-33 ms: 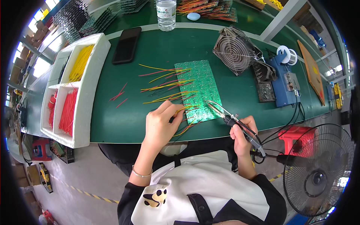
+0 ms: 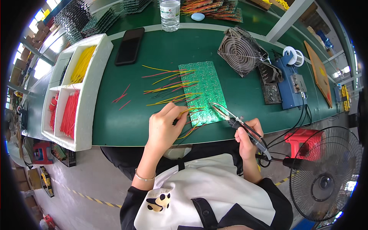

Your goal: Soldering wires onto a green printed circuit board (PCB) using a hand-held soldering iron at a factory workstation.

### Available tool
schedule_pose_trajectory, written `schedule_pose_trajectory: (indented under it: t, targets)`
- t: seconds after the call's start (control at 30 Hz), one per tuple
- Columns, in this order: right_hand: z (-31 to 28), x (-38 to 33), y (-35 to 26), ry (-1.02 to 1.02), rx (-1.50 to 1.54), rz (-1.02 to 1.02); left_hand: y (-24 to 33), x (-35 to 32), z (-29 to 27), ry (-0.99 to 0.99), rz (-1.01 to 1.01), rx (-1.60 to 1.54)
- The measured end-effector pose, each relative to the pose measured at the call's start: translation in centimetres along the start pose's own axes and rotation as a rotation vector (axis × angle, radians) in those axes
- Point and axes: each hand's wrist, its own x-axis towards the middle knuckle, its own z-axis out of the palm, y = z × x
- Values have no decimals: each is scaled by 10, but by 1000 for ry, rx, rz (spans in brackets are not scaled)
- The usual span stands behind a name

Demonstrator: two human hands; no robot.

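A green circuit board point(image 2: 209, 82) lies flat on the table, with yellow, red and black wires point(image 2: 163, 91) reaching out from its left side. My left hand point(image 2: 165, 124) is at the board's lower left edge, thumb and fingers pinched on a yellow wire point(image 2: 194, 109). My right hand point(image 2: 248, 138) is closed round a soldering iron point(image 2: 245, 128) with a thin metal tube running along it. The iron's tip points left over the lower right part of the board; whether it touches is too small to tell.
On the left stands a white foam box point(image 2: 99, 76) holding yellow and red wires. Near it are loose red wires point(image 2: 122, 96) and a black phone point(image 2: 129, 46). Behind the board are a water bottle point(image 2: 170, 15) and a small fan point(image 2: 241, 51). A blue solder station point(image 2: 289, 82) stands right.
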Motion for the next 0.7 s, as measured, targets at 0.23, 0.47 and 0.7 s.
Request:
schedule_pose_trajectory:
  t: [0.23,0.47,0.7]
  targets:
    - [1,0,0,5,-9,7,1,0,0,29,-1,19]
    - [-3,-3,3,-20,-28,-11,0,-2,1,36,1,15]
    - [0,-4,3,7,-5,-44,-2,-1,2,39,19,18]
